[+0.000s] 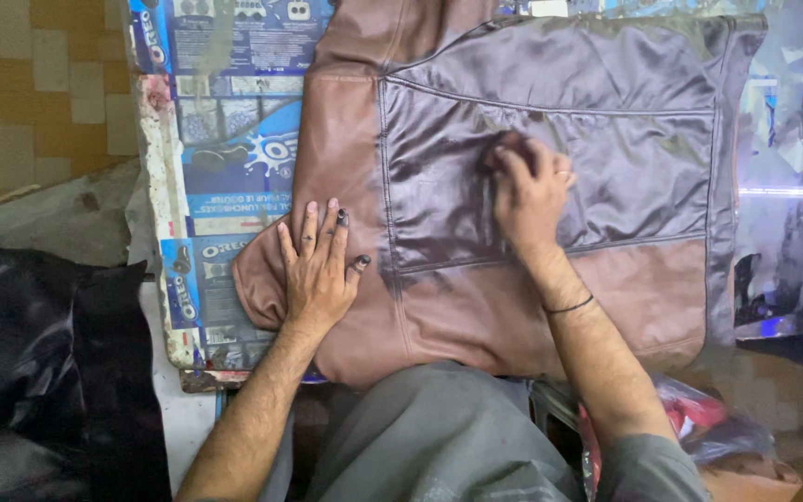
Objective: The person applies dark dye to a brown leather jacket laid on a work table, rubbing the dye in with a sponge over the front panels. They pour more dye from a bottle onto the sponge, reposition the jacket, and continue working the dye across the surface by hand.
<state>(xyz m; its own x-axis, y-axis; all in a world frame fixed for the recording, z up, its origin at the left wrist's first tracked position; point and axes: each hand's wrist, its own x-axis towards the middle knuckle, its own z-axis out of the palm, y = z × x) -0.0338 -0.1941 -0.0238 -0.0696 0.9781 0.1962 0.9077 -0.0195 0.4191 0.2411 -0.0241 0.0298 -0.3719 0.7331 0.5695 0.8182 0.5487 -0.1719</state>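
A brown leather jacket piece (439, 307) lies spread flat on a work table, its middle and upper panels wet and darkened to a purplish sheen. My left hand (316, 270) rests flat on the jacket's left edge, fingers apart, with dark-stained fingertips. My right hand (527, 191) presses down on the darkened central panel, fingers curled over a small dark pad or cloth (504, 153) that is mostly hidden beneath them. A thin black band sits on my right wrist.
The table (225, 167) is covered with blue printed packaging sheet. Black leather or plastic (39, 363) is heaped at the lower left. A plastic bag with red contents (708, 418) sits at the lower right. Tiled floor shows at the upper left.
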